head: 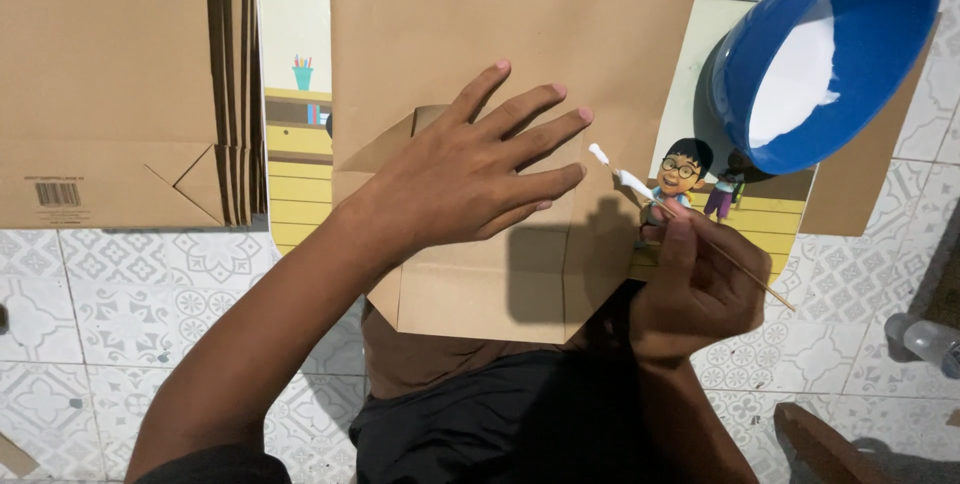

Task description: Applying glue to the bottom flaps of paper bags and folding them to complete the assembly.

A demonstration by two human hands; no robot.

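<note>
Paper bag (480, 274), brown kraft, lay flat in front of the person, its folded bottom end toward them, partly over a cartoon-printed board (300, 144) on the patterned tile floor (120, 294). Left hand (470, 179) was pressed palm-down on the bag's bottom flaps, fingers spread wide and flat, thumb tucked under out of view. My read: pinning the folds so they don't spring open while paste goes on.

Right hand (695, 289) sat just right of the bag's lower corner, knuckles curled, thumb and fingertips pinching a thin wooden stick (740, 264). Stick ran diagonally, tail end pointing away from the bag, white glue-loaded tip (610, 169) up near the bag's right edge, close to the left fingertips but apart from them. Couldn't tell if the tip touched the paper.

Blue bowl (830, 54), up and right of the bag, was tilted toward the person with white glue pooled inside. Likely tilted so the stick can reach the pool; what propped it wasn't visible.

Stack of finished-looking brown bags (110, 84) lay left of the bag, well apart, edges aligned. Another brown sheet extended past the bag's far end. A clear plastic bottle (925, 339) lay far right of the bag on the floor.

Left forearm crossed diagonally from lower left, wrist straight. Right wrist was bent slightly inward.
</note>
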